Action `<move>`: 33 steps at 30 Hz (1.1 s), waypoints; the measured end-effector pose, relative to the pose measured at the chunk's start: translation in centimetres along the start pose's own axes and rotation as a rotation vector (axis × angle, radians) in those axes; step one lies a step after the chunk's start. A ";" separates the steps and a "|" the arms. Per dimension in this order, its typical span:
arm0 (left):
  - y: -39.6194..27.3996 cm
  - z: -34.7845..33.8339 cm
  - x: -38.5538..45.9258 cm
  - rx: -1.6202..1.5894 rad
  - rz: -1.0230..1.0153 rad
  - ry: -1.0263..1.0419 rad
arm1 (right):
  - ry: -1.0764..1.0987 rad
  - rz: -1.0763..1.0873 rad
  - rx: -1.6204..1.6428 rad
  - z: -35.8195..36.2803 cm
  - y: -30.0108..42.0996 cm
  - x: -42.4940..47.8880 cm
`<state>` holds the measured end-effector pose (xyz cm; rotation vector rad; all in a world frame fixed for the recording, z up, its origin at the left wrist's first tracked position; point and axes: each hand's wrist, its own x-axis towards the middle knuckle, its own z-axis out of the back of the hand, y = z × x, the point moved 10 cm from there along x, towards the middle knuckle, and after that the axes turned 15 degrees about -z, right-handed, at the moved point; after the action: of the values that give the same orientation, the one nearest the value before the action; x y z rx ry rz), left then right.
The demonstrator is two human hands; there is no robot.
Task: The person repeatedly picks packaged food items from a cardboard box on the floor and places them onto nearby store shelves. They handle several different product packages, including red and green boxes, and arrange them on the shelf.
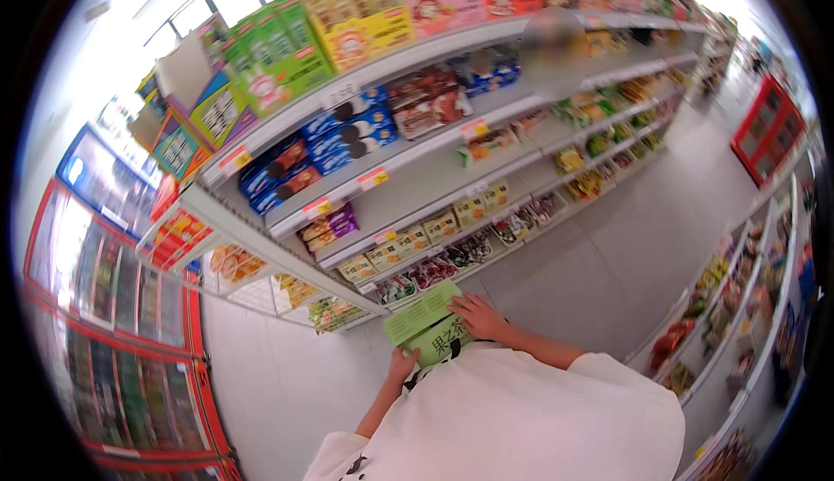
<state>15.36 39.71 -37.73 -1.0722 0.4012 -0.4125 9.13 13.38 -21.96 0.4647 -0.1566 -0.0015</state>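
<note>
Close in front of my white shirt is a light green cardboard box, printed with dark characters on its front panel. A dark gap runs between that panel and a paler green panel beyond it. My left hand grips the box's near left corner, thumb on the front face. At the opposite side, my right hand holds the right edge, its fingers laid over the green card. Whatever the box contains is hidden.
A shop shelf unit carries packaged snacks, with blue biscuit packs and boxed goods on top. Red-framed glass coolers line the left. Another stocked shelf stands at right. Grey tiled floor lies between.
</note>
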 end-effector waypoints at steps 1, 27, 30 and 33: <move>0.7 0.3 0.2 -0.003 0.030 0.008 | 0.033 0.037 -0.009 -0.8 0.7 0.1; -11.5 -1.8 -3.2 0.597 -0.212 -0.194 | 0.518 -0.686 0.130 -9.3 -4.5 -0.1; -10.6 -2.8 -4.0 0.651 -0.303 -0.238 | 0.542 -0.667 0.072 -9.4 -4.6 -1.2; -15.3 -2.6 -4.1 0.618 -0.487 -0.281 | 0.626 -0.618 0.048 -5.2 -1.8 0.0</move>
<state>8.60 33.41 -24.67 -0.5937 -0.2438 -0.7476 9.93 14.11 -27.33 0.5261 0.6065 -0.4545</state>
